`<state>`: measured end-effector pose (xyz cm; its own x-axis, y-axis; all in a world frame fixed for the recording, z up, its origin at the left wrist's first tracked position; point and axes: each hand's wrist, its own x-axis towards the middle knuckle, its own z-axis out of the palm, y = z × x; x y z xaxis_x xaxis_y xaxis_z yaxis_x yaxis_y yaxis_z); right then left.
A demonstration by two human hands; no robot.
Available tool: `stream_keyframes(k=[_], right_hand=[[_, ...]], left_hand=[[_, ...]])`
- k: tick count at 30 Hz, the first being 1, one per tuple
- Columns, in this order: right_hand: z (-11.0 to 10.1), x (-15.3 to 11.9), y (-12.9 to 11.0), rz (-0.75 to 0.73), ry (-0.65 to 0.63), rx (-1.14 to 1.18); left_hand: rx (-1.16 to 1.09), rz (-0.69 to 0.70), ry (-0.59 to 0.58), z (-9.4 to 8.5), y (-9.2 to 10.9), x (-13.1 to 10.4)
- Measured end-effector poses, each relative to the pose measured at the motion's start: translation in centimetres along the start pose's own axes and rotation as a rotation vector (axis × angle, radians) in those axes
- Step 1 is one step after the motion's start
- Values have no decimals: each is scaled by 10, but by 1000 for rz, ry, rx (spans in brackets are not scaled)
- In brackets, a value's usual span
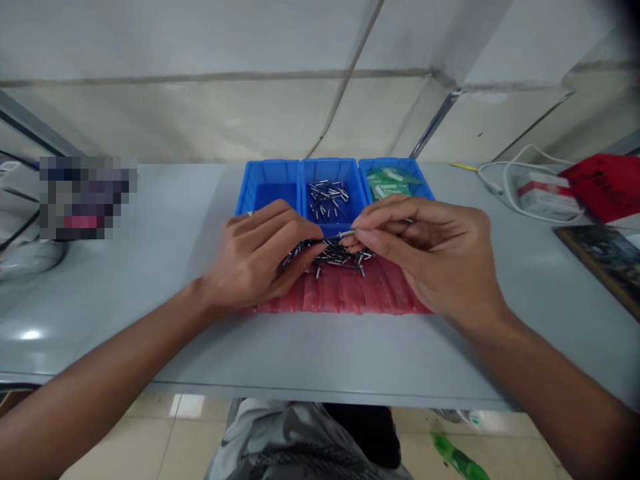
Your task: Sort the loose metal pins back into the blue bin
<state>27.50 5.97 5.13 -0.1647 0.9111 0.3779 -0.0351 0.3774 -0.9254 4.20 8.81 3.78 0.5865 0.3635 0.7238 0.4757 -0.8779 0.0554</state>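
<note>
My left hand (265, 253) is closed, thumb and index finger pinching the dark end of a thin rod-like piece (344, 234). My right hand (425, 247) pinches the pale, silvery end of this piece between thumb and fingertips. The two hands nearly meet above a pile of small black-and-silver metal pins (340, 253). This pile lies on a pink-red plastic sheet (350, 293) with ridges. Some dark pins also show beside my left thumb; whether they are held or lie behind it, I cannot tell.
Behind the hands stand three blue bins: the left bin (274, 170) shows its bare floor, the middle bin (330, 170) has similar pins, the right bin (390, 163) has green-and-white packets (390, 181). Right are a white cable (507, 180), a small box (547, 193) and a red item (605, 187).
</note>
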Motion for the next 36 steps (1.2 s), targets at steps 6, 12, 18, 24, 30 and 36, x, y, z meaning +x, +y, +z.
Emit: stream_keyframes(k=[6,12,18,24,30,36], right_hand=[[-1,1,5,-1,-27,6],[-14,8,4,-2,37,-73],[-25,2,4,-390,-361,-1046],[-20,-2,16,-480,-536,-1328],[-19,-4,16,-512,-450,-1229],[-13,-2,2,-531,-107,-857]], left_hand=[[25,46,26,-1,-1,1],[103,-31,-4,-4,-6,1],[181,-30,-76,4,-9,1],[203,-75,-273,16,-19,-8],[219,3,-344,12,-29,-14],[241,-1,-284,6,-19,-3]])
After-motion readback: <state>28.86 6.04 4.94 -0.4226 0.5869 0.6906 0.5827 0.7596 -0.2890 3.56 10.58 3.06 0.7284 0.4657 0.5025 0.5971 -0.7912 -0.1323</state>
